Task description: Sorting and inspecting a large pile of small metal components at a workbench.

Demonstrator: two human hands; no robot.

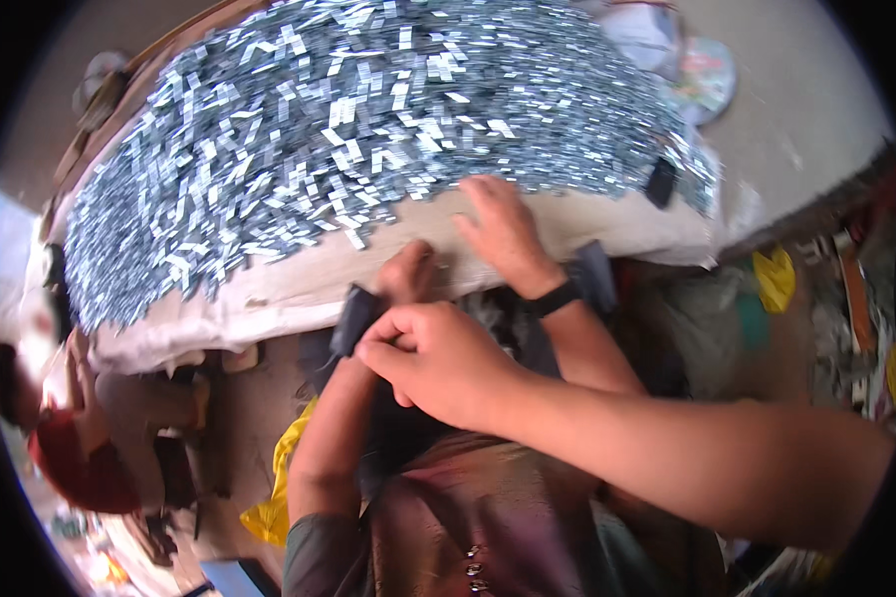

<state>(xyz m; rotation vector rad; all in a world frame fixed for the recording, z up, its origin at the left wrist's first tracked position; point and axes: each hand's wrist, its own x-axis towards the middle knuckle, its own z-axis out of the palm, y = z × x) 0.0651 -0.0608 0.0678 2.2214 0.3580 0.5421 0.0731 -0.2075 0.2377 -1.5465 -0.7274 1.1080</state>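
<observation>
Head view, left hand (pixel 405 274): reached forward over the pale cloth of the tabletop (pixel 607 223), with fingers loosely curled; could not be told as holding or empty, being blurred.
Dark wrist piece (pixel 354 318): sat strapped at the left wrist.
Right hand (pixel 503 227): stretched forward and leftward above a black wristband (pixel 555 298), with thumb and fingers spread apart, near the front edge of the heap.
Co-worker's hand (pixel 438 353): extended in from the right, across the wearer's front, with thumb and fingers pinched together at the dark wrist piece.
Small silvery pieces (pixel 299 149): lay heaped across the tabletop, mostly beyond both hands.
</observation>
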